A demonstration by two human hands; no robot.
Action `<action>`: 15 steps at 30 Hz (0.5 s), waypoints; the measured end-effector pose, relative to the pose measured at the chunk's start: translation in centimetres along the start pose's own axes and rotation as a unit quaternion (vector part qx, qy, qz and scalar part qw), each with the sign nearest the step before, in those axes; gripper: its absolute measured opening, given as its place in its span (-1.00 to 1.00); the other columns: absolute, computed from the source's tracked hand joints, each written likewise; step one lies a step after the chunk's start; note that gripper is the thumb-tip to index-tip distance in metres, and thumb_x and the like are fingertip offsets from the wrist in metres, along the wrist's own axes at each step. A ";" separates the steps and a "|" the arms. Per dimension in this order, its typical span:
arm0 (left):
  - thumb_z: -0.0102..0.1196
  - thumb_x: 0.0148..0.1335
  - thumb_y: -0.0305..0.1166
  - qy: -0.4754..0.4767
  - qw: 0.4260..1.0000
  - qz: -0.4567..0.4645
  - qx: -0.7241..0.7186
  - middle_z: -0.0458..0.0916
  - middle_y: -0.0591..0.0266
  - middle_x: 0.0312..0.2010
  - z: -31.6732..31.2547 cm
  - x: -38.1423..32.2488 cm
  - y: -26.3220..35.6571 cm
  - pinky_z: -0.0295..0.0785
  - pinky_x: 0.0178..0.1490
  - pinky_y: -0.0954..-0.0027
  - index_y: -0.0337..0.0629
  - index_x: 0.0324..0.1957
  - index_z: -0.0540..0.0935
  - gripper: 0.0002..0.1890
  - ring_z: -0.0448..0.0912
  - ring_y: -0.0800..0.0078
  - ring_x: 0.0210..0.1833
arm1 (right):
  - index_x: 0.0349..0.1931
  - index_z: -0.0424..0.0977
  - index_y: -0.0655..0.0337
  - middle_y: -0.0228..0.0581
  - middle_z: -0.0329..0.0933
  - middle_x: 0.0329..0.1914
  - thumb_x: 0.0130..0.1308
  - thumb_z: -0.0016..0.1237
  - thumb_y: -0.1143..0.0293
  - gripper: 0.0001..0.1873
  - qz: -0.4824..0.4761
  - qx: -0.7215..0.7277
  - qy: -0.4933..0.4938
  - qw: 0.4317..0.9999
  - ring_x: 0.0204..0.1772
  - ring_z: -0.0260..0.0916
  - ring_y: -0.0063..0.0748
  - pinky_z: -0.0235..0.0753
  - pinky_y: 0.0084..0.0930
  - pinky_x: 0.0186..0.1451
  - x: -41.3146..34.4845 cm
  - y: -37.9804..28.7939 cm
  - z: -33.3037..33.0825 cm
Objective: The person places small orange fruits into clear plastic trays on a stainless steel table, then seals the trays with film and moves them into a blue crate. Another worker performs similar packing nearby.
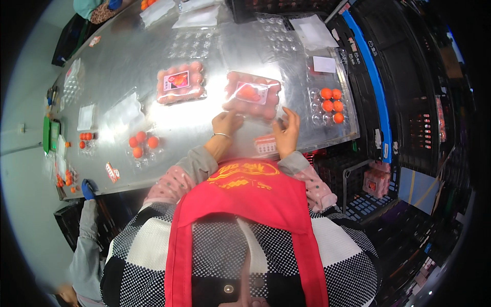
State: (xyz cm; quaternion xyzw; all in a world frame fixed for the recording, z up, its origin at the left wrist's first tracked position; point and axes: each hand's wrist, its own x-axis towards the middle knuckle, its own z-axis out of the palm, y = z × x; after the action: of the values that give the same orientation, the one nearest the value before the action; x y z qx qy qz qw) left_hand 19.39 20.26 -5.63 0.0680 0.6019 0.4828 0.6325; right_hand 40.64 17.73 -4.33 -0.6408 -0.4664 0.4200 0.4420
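Observation:
A closed clear plastic clamshell of round orange-red fruit (pixel 252 94), with a picture label on its lid, lies on the metal table before me. My left hand (pixel 227 123) is at its near left edge, fingertips touching or nearly touching it. My right hand (pixel 287 128) is beside its near right corner, fingers apart and curved. A second filled clamshell (pixel 181 83) lies to the left. Between my forearms, near the table edge, is a small stack of printed labels (pixel 265 144). At the right, a tray (pixel 316 115) is partly filled with orange fruit (pixel 327 106).
Empty clear trays (pixel 190 42) and white pads (pixel 312 32) lie at the far side. Partly filled trays (pixel 144 153) stand left. Black crates (pixel 330 172) and a blue rail (pixel 370 76) are at the right. Co-workers' gloved hands (pixel 88 188) show at the table's left and top.

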 end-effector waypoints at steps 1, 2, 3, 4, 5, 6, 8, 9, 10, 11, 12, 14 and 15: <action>0.23 0.39 -0.38 -0.001 1.000 0.012 -0.004 0.69 -0.16 -0.07 -0.2 0.1 -0.2 0.73 0.04 0.23 -0.50 0.01 0.52 -0.66 0.75 0.05 -0.05 | 0.28 0.46 0.19 0.10 0.34 0.44 0.44 0.11 0.36 -0.56 0.119 0.114 0.023 0.986 0.40 0.38 0.04 0.41 -0.10 0.44 -0.4 1.7 0.3; 0.24 0.38 -0.38 -0.006 1.000 0.024 -0.006 0.70 -0.14 -0.10 -0.3 0.5 -0.6 0.73 0.03 0.24 -0.49 -0.02 0.54 -0.67 0.75 0.07 -0.07 | 0.28 0.44 0.24 0.09 0.36 0.42 0.45 0.09 0.36 -0.57 0.170 0.159 -0.076 0.970 0.38 0.41 0.02 0.43 -0.12 0.43 -0.6 3.5 0.5; 0.25 0.38 -0.37 -0.012 0.999 0.034 -0.007 0.71 -0.12 -0.14 -0.4 0.8 -1.0 0.73 0.01 0.26 -0.49 -0.04 0.55 -0.68 0.76 0.08 -0.09 | 0.28 0.41 0.29 0.08 0.37 0.41 0.47 0.08 0.37 -0.57 0.218 0.201 -0.174 0.939 0.35 0.43 0.00 0.45 -0.14 0.43 -0.7 5.5 0.5; 0.26 0.36 -0.36 -0.013 0.999 0.041 0.002 0.71 -0.10 -0.17 -0.4 1.2 -1.2 0.74 -0.01 0.27 -0.48 -0.06 0.56 -0.68 0.76 0.10 -0.12 | 0.27 0.40 0.34 0.07 0.40 0.37 0.48 0.06 0.37 -0.57 0.285 0.290 -0.181 0.895 0.32 0.45 -0.02 0.46 -0.16 0.43 -0.7 5.6 0.9; 0.28 0.35 -0.36 -0.014 0.999 0.048 0.012 0.71 -0.08 -0.20 -0.8 1.4 -1.3 0.74 -0.04 0.28 -0.47 -0.08 0.58 -0.69 0.76 0.13 -0.15 | 0.26 0.39 0.39 0.05 0.42 0.33 0.49 0.04 0.37 -0.57 0.356 0.369 -0.176 0.840 0.29 0.46 -0.03 0.48 -0.17 0.42 -0.9 5.8 1.4; 0.30 0.34 -0.35 -0.025 0.998 0.054 0.025 0.72 -0.07 -0.23 -0.7 1.8 -1.2 0.74 -0.07 0.28 -0.46 -0.10 0.59 -0.69 0.76 0.15 -0.18 | 0.25 0.39 0.44 0.04 0.46 0.27 0.51 0.02 0.37 -0.58 0.431 0.489 -0.074 0.755 0.27 0.47 -0.02 0.48 -0.18 0.42 -0.9 4.8 3.3; 0.26 0.35 -0.40 0.002 0.998 0.048 0.041 0.70 0.04 -0.40 -0.5 1.4 -0.6 0.61 -0.37 0.39 -0.42 -0.23 0.63 -0.79 0.69 0.32 -0.41 | 0.21 0.43 0.39 -0.03 0.50 0.19 0.54 -0.02 0.35 -0.64 0.256 0.294 -0.191 0.901 0.20 0.50 -0.12 0.51 -0.27 0.37 -1.0 3.1 3.8; 0.27 0.35 -0.40 -0.012 0.999 0.046 0.022 0.66 0.11 -0.46 -1.2 2.2 -0.9 0.56 -0.44 0.38 -0.37 -0.29 0.61 -0.80 0.63 0.37 -0.49 | 0.17 0.45 0.36 -0.07 0.53 0.13 0.55 -0.02 0.34 -0.67 0.179 0.210 -0.207 0.938 0.16 0.51 -0.18 0.53 -0.32 0.33 -0.9 2.2 3.9; 0.29 0.34 -0.38 0.022 0.998 0.051 0.029 0.63 0.15 -0.50 -1.0 2.5 -1.1 0.52 -0.49 0.38 -0.35 -0.33 0.59 -0.77 0.59 0.39 -0.53 | 0.10 0.48 0.31 -0.14 0.56 0.06 0.54 0.00 0.34 -0.73 0.146 0.189 -0.170 0.956 0.10 0.54 -0.25 0.58 -0.38 0.25 -1.1 2.1 4.6; 0.30 0.34 -0.36 -0.014 0.998 0.056 0.004 0.66 0.09 -0.47 -1.4 2.5 -1.1 0.55 -0.47 0.37 -0.37 -0.32 0.59 -0.76 0.63 0.37 -0.50 | 0.06 0.49 0.31 -0.15 0.58 0.02 0.52 0.02 0.37 -0.76 0.278 0.339 -0.089 0.894 0.05 0.57 -0.29 0.63 -0.42 0.18 -0.1 3.1 6.7; 0.29 0.34 -0.35 -0.033 0.998 0.044 0.019 0.68 0.06 -0.44 -2.1 3.2 -1.1 0.61 -0.42 0.37 -0.38 -0.29 0.59 -0.75 0.68 0.30 -0.45 | 0.02 0.51 0.31 -0.16 0.60 -0.02 0.50 0.05 0.40 -0.79 0.375 0.480 0.041 0.792 0.01 0.60 -0.33 0.68 -0.46 0.10 0.8 4.1 8.8; 0.31 0.33 -0.32 -0.028 0.999 0.020 0.027 0.67 0.09 -0.36 -2.4 3.6 -1.0 0.67 -0.29 0.39 -0.40 -0.14 0.59 -0.70 0.73 0.22 -0.31 | -0.05 0.55 0.40 -0.09 0.63 -0.01 0.42 0.10 0.46 -0.80 0.372 0.447 0.057 0.811 0.10 0.66 -0.21 0.71 -0.43 0.14 0.8 1.7 8.4; 0.27 0.35 -0.33 -0.046 0.999 0.004 0.010 0.68 0.05 -0.20 -3.5 5.0 -1.6 0.68 -0.14 0.33 -0.38 -0.03 0.58 -0.69 0.73 0.18 -0.17 | -0.06 0.56 0.42 -0.07 0.66 -0.02 0.37 0.13 0.42 -0.75 0.378 0.413 0.055 0.826 0.12 0.68 -0.17 0.71 -0.46 0.15 1.2 0.8 8.0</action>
State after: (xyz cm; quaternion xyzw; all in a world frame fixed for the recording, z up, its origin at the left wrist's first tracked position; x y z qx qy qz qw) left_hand 16.40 21.19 -11.07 0.0988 0.5766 0.4755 0.6570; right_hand 33.47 20.11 -7.31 -0.5462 0.0547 0.6722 0.4968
